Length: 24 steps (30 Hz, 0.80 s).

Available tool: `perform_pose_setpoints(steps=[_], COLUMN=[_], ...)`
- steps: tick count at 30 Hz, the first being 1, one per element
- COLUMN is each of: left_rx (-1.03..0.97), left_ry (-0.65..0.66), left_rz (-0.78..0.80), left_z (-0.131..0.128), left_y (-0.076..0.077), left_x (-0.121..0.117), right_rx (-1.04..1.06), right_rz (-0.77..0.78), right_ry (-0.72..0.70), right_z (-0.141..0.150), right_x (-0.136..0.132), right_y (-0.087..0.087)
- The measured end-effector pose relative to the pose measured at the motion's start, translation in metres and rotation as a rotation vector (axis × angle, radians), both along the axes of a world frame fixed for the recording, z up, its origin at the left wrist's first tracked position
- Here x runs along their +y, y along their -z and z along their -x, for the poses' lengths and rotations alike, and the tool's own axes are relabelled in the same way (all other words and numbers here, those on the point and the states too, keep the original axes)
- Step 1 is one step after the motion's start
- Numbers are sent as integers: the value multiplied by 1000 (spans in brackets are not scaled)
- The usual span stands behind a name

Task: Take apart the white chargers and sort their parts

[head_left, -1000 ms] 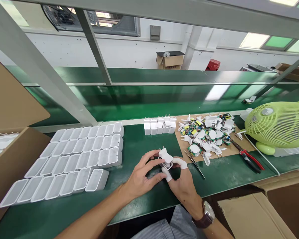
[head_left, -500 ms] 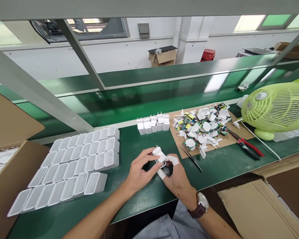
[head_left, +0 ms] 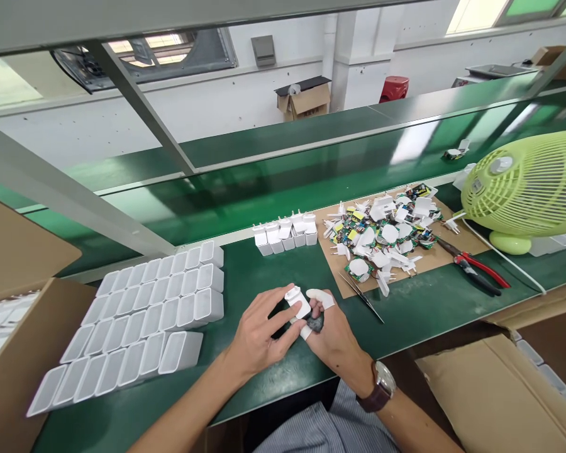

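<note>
Both my hands meet over the green table near its front edge, closed on one white charger plug (head_left: pixel 298 302). My left hand (head_left: pixel 259 330) pinches it from the left with thumb and fingers. My right hand (head_left: pixel 332 336), with white finger cots on the thumb and forefinger, grips it from the right; a watch (head_left: pixel 381 384) is on that wrist. Rows of empty white charger shells (head_left: pixel 141 327) lie to the left of my hands. A short row of assembled white plugs (head_left: pixel 285 234) stands behind my hands.
A cardboard sheet (head_left: pixel 441 257) holds a heap of circuit boards and plug caps (head_left: pixel 387 236). Tweezers (head_left: pixel 362 297) and red-handled pliers (head_left: pixel 476 269) lie by it. A green fan (head_left: pixel 528 189) stands at the right. Cardboard boxes (head_left: pixel 9 352) flank both sides.
The plug has been pressed lower between my hands, its prongs now tilted away. The view has shifted, so the table's contents sit slightly higher and to the left.
</note>
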<state>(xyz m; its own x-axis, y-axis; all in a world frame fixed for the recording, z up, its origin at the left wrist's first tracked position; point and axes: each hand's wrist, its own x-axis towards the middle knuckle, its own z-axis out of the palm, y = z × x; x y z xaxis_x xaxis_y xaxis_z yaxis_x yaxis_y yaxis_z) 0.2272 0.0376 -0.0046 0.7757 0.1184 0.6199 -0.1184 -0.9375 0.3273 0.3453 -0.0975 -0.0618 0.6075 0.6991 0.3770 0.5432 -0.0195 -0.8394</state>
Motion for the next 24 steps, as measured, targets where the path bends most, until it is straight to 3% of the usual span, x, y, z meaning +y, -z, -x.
perform_pose_setpoints(steps=[4, 8, 11, 14, 17, 20, 24], left_rx=[85, 235, 371, 564, 640, 651, 606], left_ry=[-92, -137, -222, -445, -525, -493, -430], left_rz=[-5, 126, 168, 254, 303, 333, 355], left_z=[2, -3, -7, -12, -20, -31, -40], left_y=[-2, -19, -42, -67, -82, -80, -77], left_x=[-10, -7, 30, 85, 128, 145, 145], right_rx=[1, 23, 22, 13, 6, 32, 46], right_rz=[8, 20, -1, -11, 11, 51, 75], right_ry=[-46, -50, -51, -62, -59, -55, -72], right_z=[-1, -1, 0, 1, 2, 4, 4], right_x=[-3, -2, -1, -1, -1, -1, 0], right_y=[-2, -2, 0, 1, 2, 3, 8])
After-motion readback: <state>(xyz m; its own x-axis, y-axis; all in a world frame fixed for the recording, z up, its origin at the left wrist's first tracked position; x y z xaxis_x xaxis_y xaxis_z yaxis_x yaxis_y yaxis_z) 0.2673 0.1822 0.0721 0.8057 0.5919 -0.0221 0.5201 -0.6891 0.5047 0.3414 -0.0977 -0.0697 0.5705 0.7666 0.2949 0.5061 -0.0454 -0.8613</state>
